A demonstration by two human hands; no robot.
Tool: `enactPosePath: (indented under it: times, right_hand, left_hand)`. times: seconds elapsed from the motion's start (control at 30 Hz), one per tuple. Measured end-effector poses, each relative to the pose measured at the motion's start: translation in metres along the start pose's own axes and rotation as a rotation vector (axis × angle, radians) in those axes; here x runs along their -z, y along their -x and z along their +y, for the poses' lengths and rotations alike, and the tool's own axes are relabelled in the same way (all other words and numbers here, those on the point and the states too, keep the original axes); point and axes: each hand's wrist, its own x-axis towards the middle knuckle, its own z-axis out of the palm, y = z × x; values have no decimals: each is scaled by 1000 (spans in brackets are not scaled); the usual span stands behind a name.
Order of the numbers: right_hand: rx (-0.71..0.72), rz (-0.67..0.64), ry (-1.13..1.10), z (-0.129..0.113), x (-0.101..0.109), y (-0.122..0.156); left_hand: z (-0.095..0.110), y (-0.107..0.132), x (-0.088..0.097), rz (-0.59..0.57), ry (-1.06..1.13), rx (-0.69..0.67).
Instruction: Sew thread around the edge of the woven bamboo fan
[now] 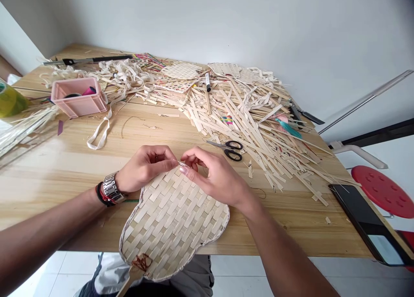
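A woven fan (174, 219) of pale flat strips lies across the table's front edge, its handle (127, 284) pointing down towards my lap. Reddish-brown thread (141, 262) is wound where the handle meets the weave, and a bound edging runs around the rim. At the fan's far edge, my left hand (150, 167) pinches the rim between thumb and fingers. My right hand (210, 172) is closed at the same spot, thumb and fingertips also pinching the rim. Whatever fine thread or needle may be between the fingertips is too small to make out.
Black-handled scissors (231, 149) lie just beyond my right hand. A heap of loose strips (246, 120) covers the back right, with a marker (207, 82) on it. A pink basket (77, 96) stands at left. A phone (365, 223) rests along the right edge.
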Motion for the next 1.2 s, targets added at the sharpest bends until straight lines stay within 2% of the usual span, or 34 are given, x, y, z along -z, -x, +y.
enactPosePath:
  times: [0.3, 0.73, 1.2]
  right_hand:
    - [-19, -4, -66, 1, -3, 1]
    - [89, 13, -50, -1, -10, -1]
    - [111, 46, -66, 0, -8, 0]
  left_hand:
    - [0, 0, 1, 13, -47, -10]
    - [-3, 0, 0, -77, -21, -7]
    - [-1, 0, 0, -59, -39, 14]
